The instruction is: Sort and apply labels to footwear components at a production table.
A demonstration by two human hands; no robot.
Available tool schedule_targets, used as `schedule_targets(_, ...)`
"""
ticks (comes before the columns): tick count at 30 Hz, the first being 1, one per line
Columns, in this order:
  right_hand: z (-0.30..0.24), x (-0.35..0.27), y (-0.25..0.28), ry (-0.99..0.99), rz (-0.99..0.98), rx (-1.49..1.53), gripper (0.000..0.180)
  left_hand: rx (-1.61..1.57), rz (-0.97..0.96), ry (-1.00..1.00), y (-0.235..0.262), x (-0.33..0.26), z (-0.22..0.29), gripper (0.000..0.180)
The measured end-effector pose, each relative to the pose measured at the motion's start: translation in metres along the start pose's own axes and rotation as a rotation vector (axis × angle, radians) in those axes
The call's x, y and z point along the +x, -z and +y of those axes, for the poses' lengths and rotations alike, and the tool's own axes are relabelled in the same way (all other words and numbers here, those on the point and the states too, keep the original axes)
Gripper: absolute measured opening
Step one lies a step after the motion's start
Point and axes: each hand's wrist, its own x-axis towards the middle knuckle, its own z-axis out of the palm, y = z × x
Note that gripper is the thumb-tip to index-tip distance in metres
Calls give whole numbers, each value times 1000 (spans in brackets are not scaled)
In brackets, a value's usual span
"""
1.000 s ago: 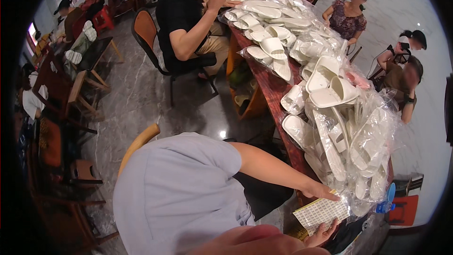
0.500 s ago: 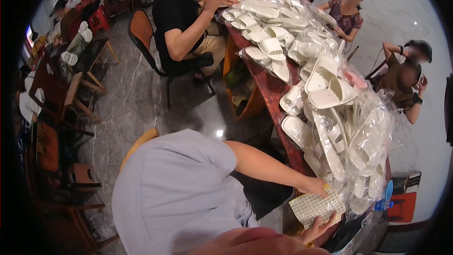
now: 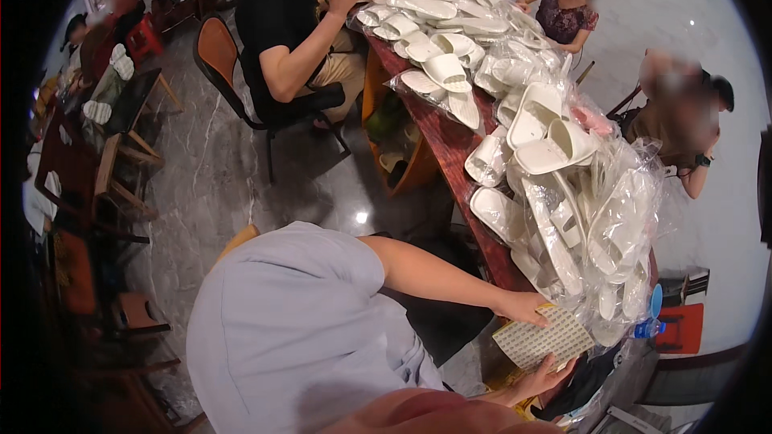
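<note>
Both my hands hold a whitish sheet of small printed labels [image 3: 547,341] with a yellow edge, tilted over the table's near end. My left hand [image 3: 521,306] grips its upper edge, the thumb lying on top. My right hand [image 3: 548,376] is closed at the lower edge, its fingertips against the sheet and part of it hidden underneath. Just beyond the sheet, white slippers [image 3: 555,143] in clear plastic bags are heaped along the dark red table [image 3: 438,124]. Some yellow material [image 3: 527,411] shows beneath my right hand.
A blue cup [image 3: 656,300] and a bottle [image 3: 648,328] stand near a red-orange stool [image 3: 680,329]. One person in black [image 3: 277,32] sits at the table's left side; others sit opposite. Wooden chairs and benches [image 3: 129,165] line the left. An orange bin [image 3: 402,153] sits under the table.
My view has shifted slightly, so the room appears moved left and up. Both hands stay on the label sheet, which has turned a little.
</note>
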Motion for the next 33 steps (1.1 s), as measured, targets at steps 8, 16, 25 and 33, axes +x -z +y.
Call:
schedule_targets(8,4,0,0,-119,-30,-74,50,199,-49,-80,17,-8,6,37)
schedule_targets(16,-4,-3,-11,-16,-10,-39,41,383,-37,-168,27,-12,14,35)
schedule_targets(25,-8,-8,-30,-211,-117,32,56,434,-112,-100,49,-17,15,32)
schedule_targets(33,5,-5,-55,-109,-177,147,48,448,-113,-158,69,-27,11,32)
